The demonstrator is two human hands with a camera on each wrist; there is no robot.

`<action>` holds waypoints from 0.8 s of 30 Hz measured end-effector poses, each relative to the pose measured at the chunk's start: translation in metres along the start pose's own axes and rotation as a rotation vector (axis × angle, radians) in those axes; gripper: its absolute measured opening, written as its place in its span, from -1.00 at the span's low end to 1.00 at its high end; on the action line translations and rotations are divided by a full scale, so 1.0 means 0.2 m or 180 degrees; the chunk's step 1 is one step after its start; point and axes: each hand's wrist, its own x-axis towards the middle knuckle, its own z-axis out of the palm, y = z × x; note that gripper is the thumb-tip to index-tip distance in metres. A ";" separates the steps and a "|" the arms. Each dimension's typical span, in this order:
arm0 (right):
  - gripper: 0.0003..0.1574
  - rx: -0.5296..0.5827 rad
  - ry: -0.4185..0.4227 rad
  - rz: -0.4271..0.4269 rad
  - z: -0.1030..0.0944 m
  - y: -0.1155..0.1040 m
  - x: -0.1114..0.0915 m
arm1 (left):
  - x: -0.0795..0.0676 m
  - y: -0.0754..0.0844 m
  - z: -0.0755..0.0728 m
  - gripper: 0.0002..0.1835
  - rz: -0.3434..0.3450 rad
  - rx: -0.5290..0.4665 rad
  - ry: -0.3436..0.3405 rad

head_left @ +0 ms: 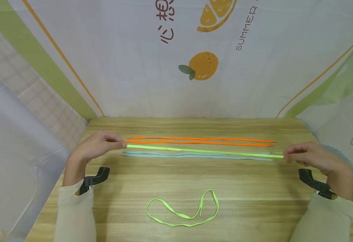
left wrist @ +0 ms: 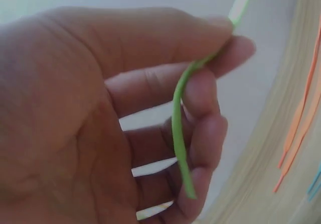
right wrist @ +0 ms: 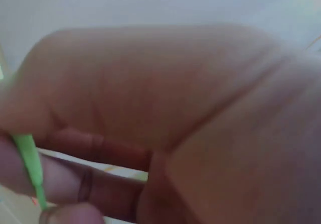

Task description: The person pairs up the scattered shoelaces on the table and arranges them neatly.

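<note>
A flat green shoelace [head_left: 194, 150] is stretched nearly straight between my two hands, above the table. My left hand [head_left: 99, 144] pinches one end between thumb and forefinger; in the left wrist view its loose tail [left wrist: 176, 118] hangs across the curled fingers. My right hand [head_left: 315, 156] pinches the other end, and a short green tip [right wrist: 31, 161] shows below the thumb in the right wrist view. Two orange shoelaces [head_left: 200, 143] lie side by side just beyond the held lace. Two light blue shoelaces [head_left: 200, 156] lie under and just nearer than it.
A second green shoelace [head_left: 182, 215] lies in a loose loop near the front of the wooden table [head_left: 240, 188]. A white cloth [head_left: 140, 74] printed with oranges hangs behind the table's back edge, and pale cloth [head_left: 12, 141] hangs at the left.
</note>
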 end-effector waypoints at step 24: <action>-0.70 -0.0513 -0.0471 0.0559 0.06 0.15 0.10 | 0.07 -0.13 0.12 -0.79 -0.0693 0.0472 -0.0577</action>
